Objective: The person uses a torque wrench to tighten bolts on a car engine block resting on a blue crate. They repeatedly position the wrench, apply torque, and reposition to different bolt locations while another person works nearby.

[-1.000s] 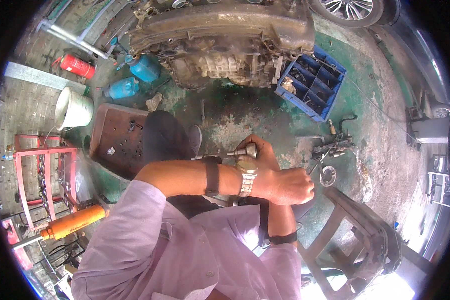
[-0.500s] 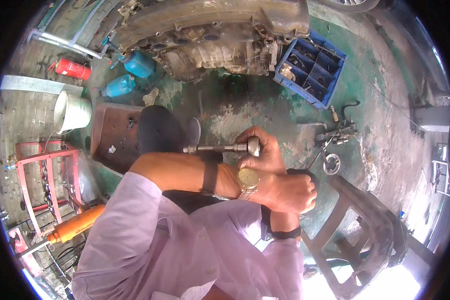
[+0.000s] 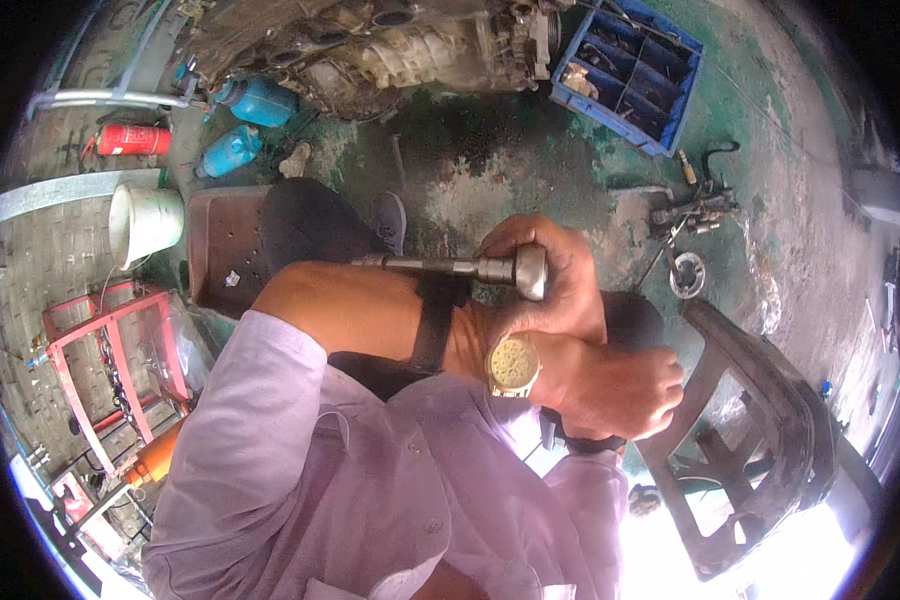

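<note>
My forearms cross in front of my chest. My right hand (image 3: 568, 275) is closed round a steel ratchet wrench (image 3: 532, 272) at its round head; a long extension (image 3: 410, 264) points left from it, over my left forearm. My left hand (image 3: 615, 390) lies across my right wrist, fingers curled into a fist, and what they hold, if anything, is hidden. A gold-faced watch (image 3: 513, 364) sits on my left wrist, and a black band (image 3: 433, 325) circles that forearm. The ratchet's handle is hidden by the hands.
A dirty engine (image 3: 400, 55) stands ahead, with a blue divided crate (image 3: 625, 110) beside it. Metal parts (image 3: 695, 215) and a ring (image 3: 686, 275) lie on the floor at right, near a metal frame (image 3: 760, 420). Left are a brown tray (image 3: 210, 240), white bucket (image 3: 145, 225) and red frame (image 3: 110, 350).
Both hands and the ratchet have shifted slightly right in the picture, the ratchet also upward. The ratchet stays in my right hand. The engine and crate appear higher in the picture.
</note>
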Action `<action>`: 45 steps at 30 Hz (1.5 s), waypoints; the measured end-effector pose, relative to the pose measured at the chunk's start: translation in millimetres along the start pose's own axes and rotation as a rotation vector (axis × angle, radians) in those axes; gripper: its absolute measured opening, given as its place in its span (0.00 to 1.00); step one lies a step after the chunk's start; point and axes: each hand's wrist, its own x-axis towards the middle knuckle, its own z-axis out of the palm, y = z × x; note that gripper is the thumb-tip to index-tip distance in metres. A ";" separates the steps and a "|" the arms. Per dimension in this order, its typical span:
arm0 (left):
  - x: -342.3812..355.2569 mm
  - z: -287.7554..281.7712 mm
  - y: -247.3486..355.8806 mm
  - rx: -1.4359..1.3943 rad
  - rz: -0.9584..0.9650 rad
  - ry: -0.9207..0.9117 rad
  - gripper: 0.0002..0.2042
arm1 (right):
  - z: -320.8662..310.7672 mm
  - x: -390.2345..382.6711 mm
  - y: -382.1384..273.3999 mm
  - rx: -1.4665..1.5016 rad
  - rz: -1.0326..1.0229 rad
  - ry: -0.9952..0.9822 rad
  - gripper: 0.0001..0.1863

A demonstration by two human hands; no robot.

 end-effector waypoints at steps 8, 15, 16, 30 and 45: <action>-1.8 7.4 2.7 -0.024 0.003 0.005 0.07 | -3.3 -2.3 -2.5 -0.005 -0.009 0.002 0.39; -2.7 10.8 2.4 -0.022 -0.003 -0.007 0.07 | 13.5 -1.8 -11.8 -0.069 -0.041 0.265 0.30; -2.4 10.6 5.4 -0.026 -0.001 -0.008 0.07 | 12.7 -1.1 -12.1 -0.095 -0.083 0.253 0.30; -2.6 13.7 8.9 -0.008 -0.026 -0.035 0.07 | -5.9 1.6 -7.7 -0.139 -0.197 0.017 0.37; 5.0 14.2 2.4 -0.006 -0.269 0.097 0.07 | -10.4 -2.6 7.2 -0.241 -0.083 0.212 0.38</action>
